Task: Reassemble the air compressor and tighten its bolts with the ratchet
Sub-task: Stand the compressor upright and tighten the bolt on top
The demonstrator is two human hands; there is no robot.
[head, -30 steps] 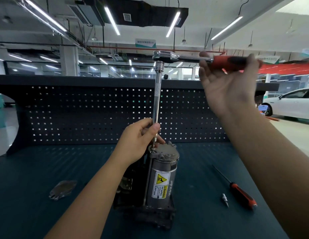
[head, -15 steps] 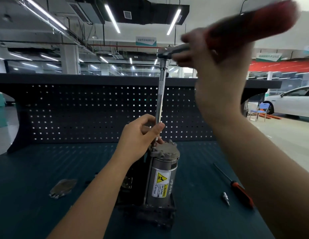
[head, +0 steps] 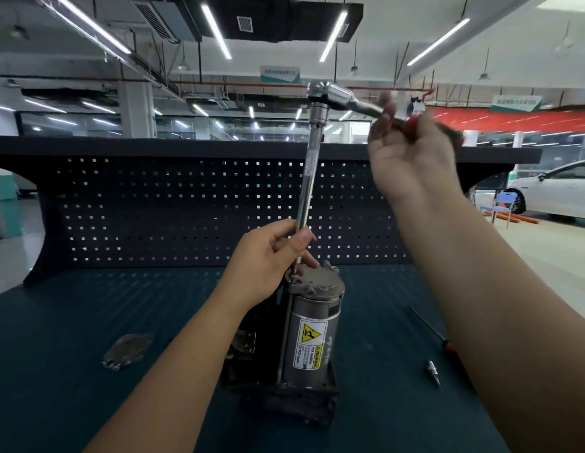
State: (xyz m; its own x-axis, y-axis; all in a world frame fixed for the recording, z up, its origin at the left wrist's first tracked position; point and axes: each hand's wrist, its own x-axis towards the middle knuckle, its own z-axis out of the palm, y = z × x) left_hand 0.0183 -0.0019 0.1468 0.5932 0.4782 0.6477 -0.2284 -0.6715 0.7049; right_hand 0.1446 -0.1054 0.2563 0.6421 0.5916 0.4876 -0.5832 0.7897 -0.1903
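The air compressor (head: pixel 312 335) stands upright on the dark bench, a silver cylinder with a yellow warning label and a cast cap on top. A long chrome extension bar (head: pixel 309 178) rises from a bolt at the cap's left edge up to the ratchet (head: pixel 336 98). My left hand (head: pixel 268 259) pinches the bar's lower end just above the cap. My right hand (head: pixel 412 148), blurred, grips the ratchet's red handle, which points right and away from me.
A flat grey metal part (head: pixel 127 349) lies on the bench (head: pixel 72 403) to the left. Right of the compressor lie a small socket bit (head: pixel 433 371) and a red-handled screwdriver (head: pixel 443 341), partly hidden by my right forearm. A perforated back panel (head: pixel 154 207) closes the bench's far side.
My right hand swung the ratchet handle toward me and then back out to the right. The left hand kept its hold low on the extension bar. The compressor stayed put.
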